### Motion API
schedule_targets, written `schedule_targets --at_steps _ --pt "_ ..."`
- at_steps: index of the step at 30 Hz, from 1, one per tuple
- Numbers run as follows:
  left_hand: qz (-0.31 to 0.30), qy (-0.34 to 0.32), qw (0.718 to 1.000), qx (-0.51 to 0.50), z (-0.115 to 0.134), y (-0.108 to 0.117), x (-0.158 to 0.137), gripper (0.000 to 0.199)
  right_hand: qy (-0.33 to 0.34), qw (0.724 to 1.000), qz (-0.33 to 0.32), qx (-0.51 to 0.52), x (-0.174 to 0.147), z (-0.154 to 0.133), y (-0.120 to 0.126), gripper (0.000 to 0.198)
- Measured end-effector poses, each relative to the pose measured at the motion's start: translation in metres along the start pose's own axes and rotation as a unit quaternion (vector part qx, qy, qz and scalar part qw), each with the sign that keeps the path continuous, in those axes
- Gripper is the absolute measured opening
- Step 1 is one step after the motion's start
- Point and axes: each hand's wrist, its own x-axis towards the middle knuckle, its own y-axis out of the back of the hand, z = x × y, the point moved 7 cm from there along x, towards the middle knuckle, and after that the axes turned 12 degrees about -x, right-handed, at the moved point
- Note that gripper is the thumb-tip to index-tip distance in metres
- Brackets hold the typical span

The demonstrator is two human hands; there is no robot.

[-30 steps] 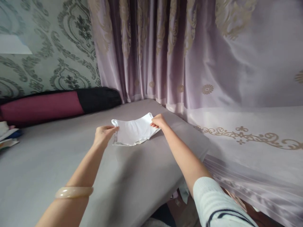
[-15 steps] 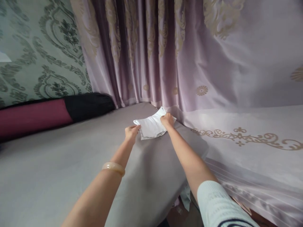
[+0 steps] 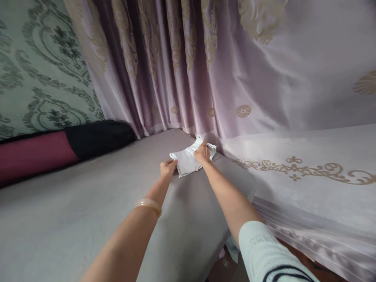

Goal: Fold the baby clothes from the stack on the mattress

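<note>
A small white garment [image 3: 187, 159], shaped like short pants or underwear, lies on the grey sheet close to the far corner of the bed. At its left edge my left hand [image 3: 168, 167] pinches the cloth between thumb and finger. My right hand [image 3: 202, 153] is closed over the garment's right part, and its fingers hide some of the fabric there. A strip of the white cloth shows beyond the right hand, on its far side. A pale bangle [image 3: 149, 206] circles my left wrist.
The grey bed sheet [image 3: 88, 211] spreads under both arms. A dark red and black padded bolster [image 3: 100, 137] runs along the left wall. Purple-pink curtains [image 3: 229, 90] hang behind the bed corner and down its right side. Some cloth items lie low beside the bed.
The hands have come closer together, and the right one has slid left over the garment, uncovering its right end. The garment looks more bunched. The view has turned slightly right.
</note>
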Motion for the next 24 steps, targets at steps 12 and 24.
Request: schedule_targets --at_steps 12,24 --pt "-0.049 -0.127 0.958 0.252 0.011 0.066 -0.004 0.019 0.017 0.999 -0.013 -0.024 0.004 0.013 -0.023 0.063" --pt "-0.025 -0.241 0.827 0.508 0.013 0.182 -0.023 0.041 0.020 0.996 -0.022 -0.082 0.018 0.023 -0.035 0.058"
